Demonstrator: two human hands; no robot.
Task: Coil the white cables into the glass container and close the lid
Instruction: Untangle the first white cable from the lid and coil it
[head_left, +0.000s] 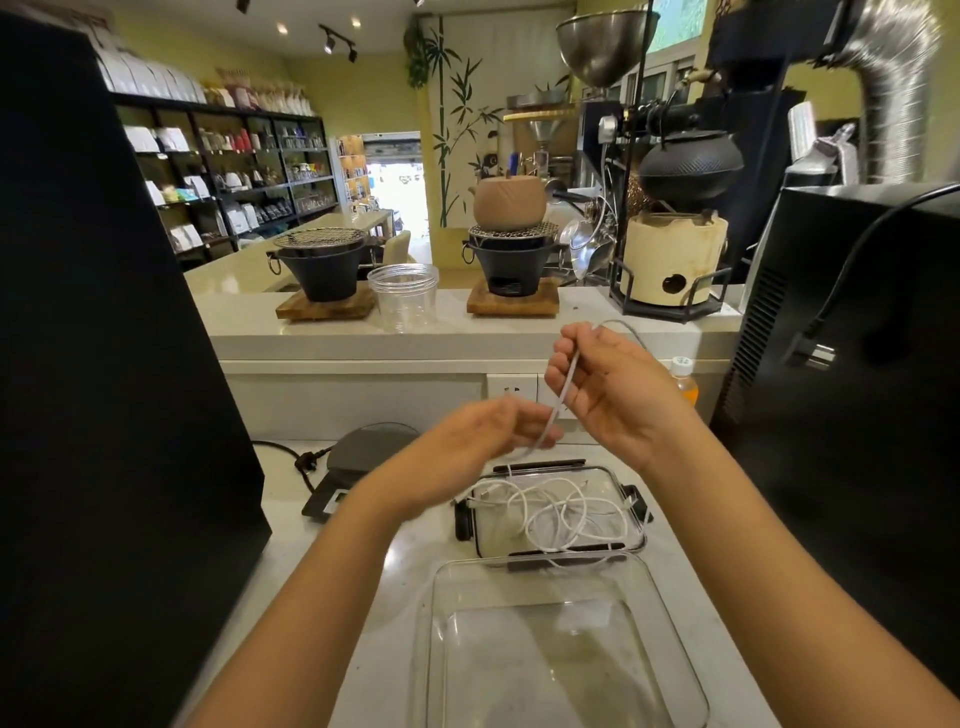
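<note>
- Right hand (602, 387) pinches white cable (563, 387), raised above worktop (332, 519).
- Left hand (483, 441) grips same cable lower down; blurred.
- Remaining cable tangled on lid (628, 499).
- Glass container (670, 639) nearest, holds nothing.

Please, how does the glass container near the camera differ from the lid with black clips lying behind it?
The glass container is deep, with tall clear walls; the lid is flat and shallow. The glass container holds nothing, while a loose tangle of white cables lies on the lid. The lid has black clips on its edges; the glass container has none. The lid lies farther from the camera. Both are clear, rectangular with rounded corners, and rest on the pale counter.
</note>
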